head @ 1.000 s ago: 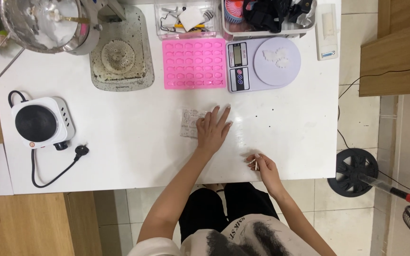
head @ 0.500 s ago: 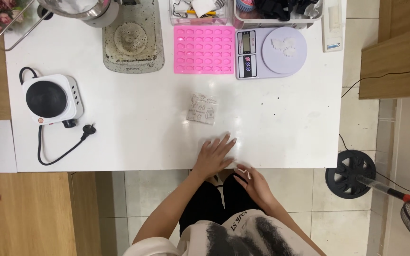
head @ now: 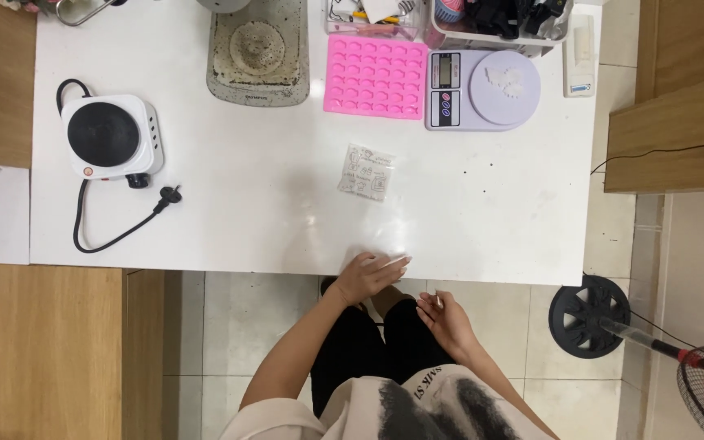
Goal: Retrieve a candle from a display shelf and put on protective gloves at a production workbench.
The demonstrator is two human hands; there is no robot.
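Head view: left hand [head: 366,277] touches the smooth white table's [head: 246,220] edge.

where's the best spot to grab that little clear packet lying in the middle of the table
Judging by its pose, take the small clear packet by its near edge, coming from the person's side of the white table. It lies flat and slightly skewed with bare tabletop all round, so a pinch at a corner should lift it. The left hand is nearest.

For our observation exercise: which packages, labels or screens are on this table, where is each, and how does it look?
Small clear packet: table centre, squarish, pale printed pattern.
Kitchen scale screen: table's far edge, beside pink mould, small grey rectangle.
White flat box: far right corner, blue label patch.
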